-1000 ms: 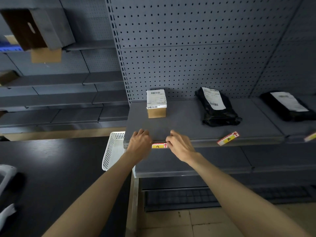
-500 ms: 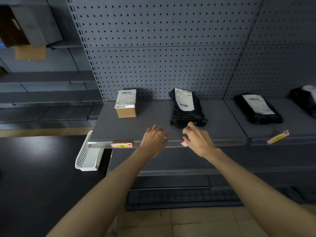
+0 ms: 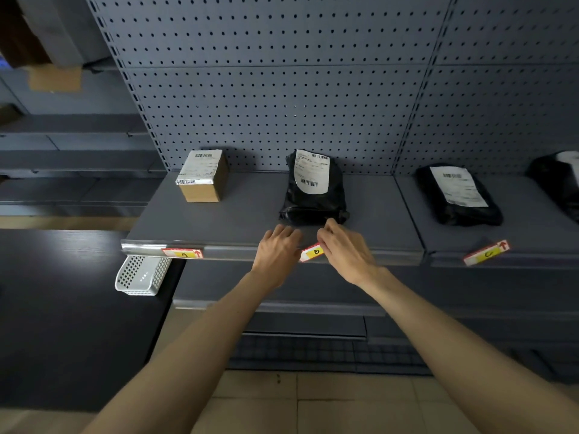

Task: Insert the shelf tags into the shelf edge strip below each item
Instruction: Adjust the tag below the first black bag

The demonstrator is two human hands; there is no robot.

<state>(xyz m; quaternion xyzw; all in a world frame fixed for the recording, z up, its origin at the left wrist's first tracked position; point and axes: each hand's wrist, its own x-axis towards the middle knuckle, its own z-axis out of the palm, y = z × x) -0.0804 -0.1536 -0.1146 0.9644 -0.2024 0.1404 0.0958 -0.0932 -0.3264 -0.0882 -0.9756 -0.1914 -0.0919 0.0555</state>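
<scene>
Tag A (image 3: 183, 254) sits flat in the shelf edge strip (image 3: 232, 252) below the cardboard box (image 3: 203, 175). Tag B (image 3: 312, 252), red and yellow, lies tilted at the shelf's front edge below the black parcel (image 3: 313, 189). My left hand (image 3: 277, 255) and my right hand (image 3: 347, 252) each pinch one end of tag B, left end and right end. Tag C (image 3: 486, 252) lies tilted on the edge below a second black parcel (image 3: 457, 195). A third black parcel (image 3: 560, 180) shows at the far right.
A white perforated basket (image 3: 141, 275) hangs off a dark table (image 3: 62, 308) at the left, just below the shelf corner. Grey pegboard (image 3: 282, 104) backs the shelf. Lower shelves and a tiled floor (image 3: 313, 402) lie beneath. An open carton (image 3: 40, 42) sits high at the upper left.
Both hands moved right along the shelf edge from tag A, now seated in the strip, to tag B, and took hold of its ends. My view also shifted right.
</scene>
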